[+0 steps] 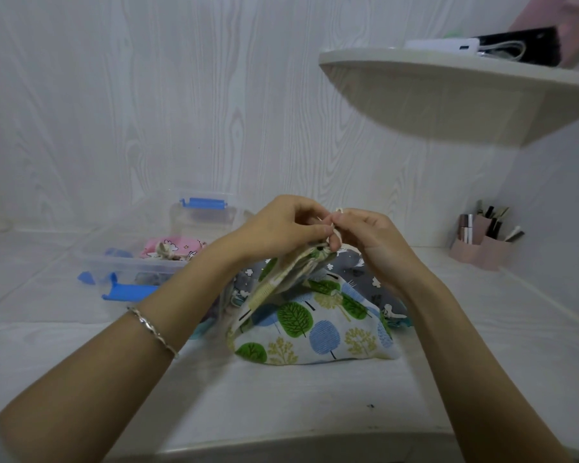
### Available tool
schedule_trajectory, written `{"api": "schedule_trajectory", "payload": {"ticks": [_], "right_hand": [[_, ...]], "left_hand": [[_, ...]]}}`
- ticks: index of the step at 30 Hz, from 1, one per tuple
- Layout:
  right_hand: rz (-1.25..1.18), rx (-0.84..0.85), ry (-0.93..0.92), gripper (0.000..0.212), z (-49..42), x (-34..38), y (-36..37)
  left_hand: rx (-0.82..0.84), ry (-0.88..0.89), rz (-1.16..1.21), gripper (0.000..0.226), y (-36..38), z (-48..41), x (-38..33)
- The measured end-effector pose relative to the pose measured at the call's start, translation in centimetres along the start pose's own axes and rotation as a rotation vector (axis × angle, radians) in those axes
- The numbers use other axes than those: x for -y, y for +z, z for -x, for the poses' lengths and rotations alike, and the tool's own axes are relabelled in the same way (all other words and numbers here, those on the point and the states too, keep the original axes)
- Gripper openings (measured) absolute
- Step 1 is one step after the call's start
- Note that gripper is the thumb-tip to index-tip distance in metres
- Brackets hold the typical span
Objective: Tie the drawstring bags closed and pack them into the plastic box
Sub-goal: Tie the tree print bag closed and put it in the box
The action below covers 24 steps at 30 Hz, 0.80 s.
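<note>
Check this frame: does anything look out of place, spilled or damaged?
Nothing stands out. The left hand and right hand pinch the cord of the tree-print bag; the plastic box sits upright and open, a pink bag inside. Only a small dark speck marks the table in front.

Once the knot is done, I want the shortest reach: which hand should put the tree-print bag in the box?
Probably the left hand: the box sits left of the bag; the right hand would have to cross over.

Tree-print bag (318,329) is showing green, blue, yellow on white; grey bag (365,274) at 1 o'clock, pink bag (178,247) at 10.
</note>
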State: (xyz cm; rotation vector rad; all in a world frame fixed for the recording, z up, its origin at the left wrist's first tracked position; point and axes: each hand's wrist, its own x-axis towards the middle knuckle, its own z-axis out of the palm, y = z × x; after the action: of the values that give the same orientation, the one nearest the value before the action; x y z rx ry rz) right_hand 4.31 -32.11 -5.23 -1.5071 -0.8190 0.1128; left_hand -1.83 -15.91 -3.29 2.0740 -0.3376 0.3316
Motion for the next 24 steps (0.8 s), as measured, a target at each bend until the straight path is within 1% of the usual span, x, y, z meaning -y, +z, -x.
{"api": "schedule_trajectory", "payload": {"ticks": [4,6,8,10,11,13,15,18,21,24], "right_hand": [[0.034,-0.045,-0.031,0.025,0.7,0.5,0.2],[0.052,-0.073,-0.04,0.022,0.8,0.5,0.4],[0.05,-0.099,-0.022,0.016,0.7,0.6,0.6],[0.005,-0.084,0.005,0.007,0.6,0.7,0.5],[-0.021,-0.073,0.017,0.009,0.6,0.7,0.4],[-0.031,-0.089,0.03,0.022,0.6,0.8,0.3],[0.066,-0.158,-0.021,0.024,0.7,0.8,0.6],[0.296,-0.228,-0.149,0.015,1.0,0.5,1.5],[0.591,-0.264,-0.299,0.021,1.1,0.5,2.0],[0.715,-0.321,-0.413,0.017,1.1,0.7,2.3]], "left_hand": [[-0.012,-0.024,-0.05,0.016,0.0,0.1,0.2],[-0.018,-0.006,-0.084,0.011,-0.1,0.3,0.3],[-0.026,-0.001,-0.099,0.01,-0.1,0.4,0.4],[-0.057,-0.024,-0.048,0.013,-0.1,0.5,0.4],[-0.077,-0.047,-0.007,0.016,-0.1,0.5,0.3],[-0.105,-0.096,0.059,0.017,-0.1,0.6,0.4],[-0.112,-0.117,0.077,0.016,0.0,0.6,0.5],[-0.129,-0.122,0.066,0.017,0.2,0.7,0.6],[-0.119,-0.121,0.03,0.021,0.2,0.9,0.4],[-0.129,-0.121,-0.017,0.024,0.2,1.1,0.1]]}}
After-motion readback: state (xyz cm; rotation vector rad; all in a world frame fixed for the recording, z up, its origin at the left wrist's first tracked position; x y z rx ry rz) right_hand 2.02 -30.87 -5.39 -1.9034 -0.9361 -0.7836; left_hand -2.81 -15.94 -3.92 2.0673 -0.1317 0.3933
